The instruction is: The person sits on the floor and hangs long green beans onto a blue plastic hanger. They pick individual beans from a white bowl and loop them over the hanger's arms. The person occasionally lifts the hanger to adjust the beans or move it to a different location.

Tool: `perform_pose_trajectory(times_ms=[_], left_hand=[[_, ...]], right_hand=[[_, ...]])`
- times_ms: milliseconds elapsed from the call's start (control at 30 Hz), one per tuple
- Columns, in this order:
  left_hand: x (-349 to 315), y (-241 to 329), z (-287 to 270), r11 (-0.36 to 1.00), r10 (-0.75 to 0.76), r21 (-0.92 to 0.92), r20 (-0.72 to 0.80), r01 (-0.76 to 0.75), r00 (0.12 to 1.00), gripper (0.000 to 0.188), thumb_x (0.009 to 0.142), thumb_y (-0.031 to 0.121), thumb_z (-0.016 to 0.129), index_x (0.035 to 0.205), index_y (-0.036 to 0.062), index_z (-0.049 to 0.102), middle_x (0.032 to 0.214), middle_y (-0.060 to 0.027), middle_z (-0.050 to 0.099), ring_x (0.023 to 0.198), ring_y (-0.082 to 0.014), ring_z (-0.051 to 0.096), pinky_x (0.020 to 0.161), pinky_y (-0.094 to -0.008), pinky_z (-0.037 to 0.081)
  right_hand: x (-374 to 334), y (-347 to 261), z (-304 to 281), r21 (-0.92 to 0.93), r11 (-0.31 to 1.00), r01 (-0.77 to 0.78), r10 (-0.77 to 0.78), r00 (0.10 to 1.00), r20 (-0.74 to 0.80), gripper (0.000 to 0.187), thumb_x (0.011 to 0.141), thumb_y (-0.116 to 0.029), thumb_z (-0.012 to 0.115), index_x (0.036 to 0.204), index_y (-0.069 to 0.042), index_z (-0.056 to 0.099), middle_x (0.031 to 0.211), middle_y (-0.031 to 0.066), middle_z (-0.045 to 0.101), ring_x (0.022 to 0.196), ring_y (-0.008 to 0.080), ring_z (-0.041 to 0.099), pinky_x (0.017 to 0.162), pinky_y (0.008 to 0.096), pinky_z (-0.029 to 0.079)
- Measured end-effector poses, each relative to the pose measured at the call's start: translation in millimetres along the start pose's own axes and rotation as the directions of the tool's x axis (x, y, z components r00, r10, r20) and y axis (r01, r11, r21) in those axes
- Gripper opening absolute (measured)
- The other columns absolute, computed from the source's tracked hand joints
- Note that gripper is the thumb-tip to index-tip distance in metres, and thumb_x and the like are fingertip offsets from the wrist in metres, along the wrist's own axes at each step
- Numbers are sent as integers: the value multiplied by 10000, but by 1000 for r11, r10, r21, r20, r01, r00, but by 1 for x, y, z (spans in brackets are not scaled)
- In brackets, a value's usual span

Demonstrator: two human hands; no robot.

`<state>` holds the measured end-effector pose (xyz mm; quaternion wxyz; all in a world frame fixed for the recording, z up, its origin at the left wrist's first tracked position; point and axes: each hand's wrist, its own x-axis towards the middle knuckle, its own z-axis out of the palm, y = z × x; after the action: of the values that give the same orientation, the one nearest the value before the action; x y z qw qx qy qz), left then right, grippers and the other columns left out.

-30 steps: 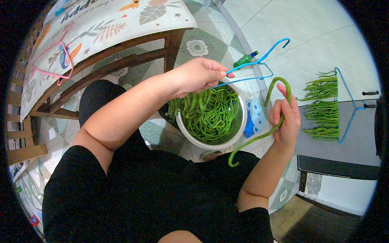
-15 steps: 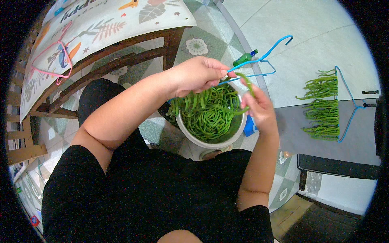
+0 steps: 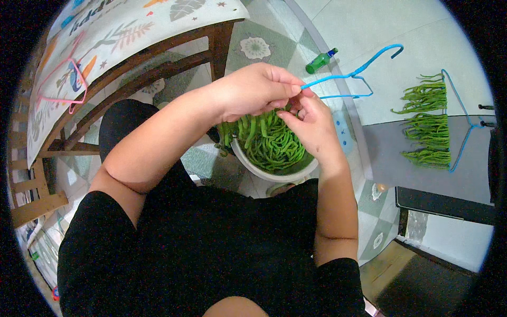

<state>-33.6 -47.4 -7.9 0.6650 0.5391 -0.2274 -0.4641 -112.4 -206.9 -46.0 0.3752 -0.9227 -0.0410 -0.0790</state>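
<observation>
My left hand (image 3: 259, 95) is closed on a blue wire clothes hanger (image 3: 364, 68), whose hook points up and to the right. Beside it, my right hand (image 3: 314, 127) has its fingers bent in at the hanger's bar, against the left fingertips. The long green bean it holds is mostly hidden behind the fingers. Other beans hang from the hanger's bar below my left hand. Under both hands, long green beans (image 3: 274, 145) fill a pale round basin (image 3: 259, 171).
A second blue hanger (image 3: 467, 145) draped with beans (image 3: 426, 127) is at the right. A green bottle (image 3: 320, 62) lies on the tiled floor beyond the basin. A pink hanger (image 3: 82, 79) rests on the printed cloth of a wooden table (image 3: 222, 39) at the left.
My right hand has moved up and left, bringing the bean to the hanger beside my left fingers. The held hanger has shifted slightly right.
</observation>
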Motion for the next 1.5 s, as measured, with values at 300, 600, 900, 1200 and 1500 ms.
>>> perform_pose_trajectory(times_ms=[300,600,900,1200,1500], left_hand=[[-10,15,-6,975,166,160,-55,-155,985,268,873,253,488,1041,79,604,551,104,379,474,-7,285,420,-165,200],[-18,42,-12,997,70,-31,-67,-72,995,249,901,160,450,1069,17,565,559,59,388,468,-33,314,415,-163,254],[-21,42,-16,999,40,34,-106,-36,994,251,902,167,450,1091,45,560,576,53,400,494,-33,333,432,-153,263],[-6,17,-12,960,195,211,-43,-181,980,253,879,239,482,1051,102,607,551,109,356,486,-4,296,420,-163,203],[7,-1,1,975,118,195,-23,-111,993,245,878,220,483,1047,89,604,568,104,421,481,5,335,419,-148,238]], right_hand=[[-6,-1,-18,-44,979,201,-204,914,-350,119,707,-132,654,788,-59,605,792,92,592,702,232,586,612,316,471],[-30,106,31,-583,812,18,202,929,311,194,748,-151,586,935,-106,612,797,91,574,778,267,569,667,356,463],[-25,114,30,-445,875,188,-19,934,358,115,685,-185,616,725,-77,618,799,84,562,853,276,535,696,370,465],[-36,59,-104,539,789,-294,291,952,93,155,783,-117,586,902,-18,583,809,75,605,624,141,573,522,227,435],[-12,18,-51,810,550,-203,372,928,-20,229,819,-117,548,1005,9,509,823,100,608,656,165,606,572,256,501]])
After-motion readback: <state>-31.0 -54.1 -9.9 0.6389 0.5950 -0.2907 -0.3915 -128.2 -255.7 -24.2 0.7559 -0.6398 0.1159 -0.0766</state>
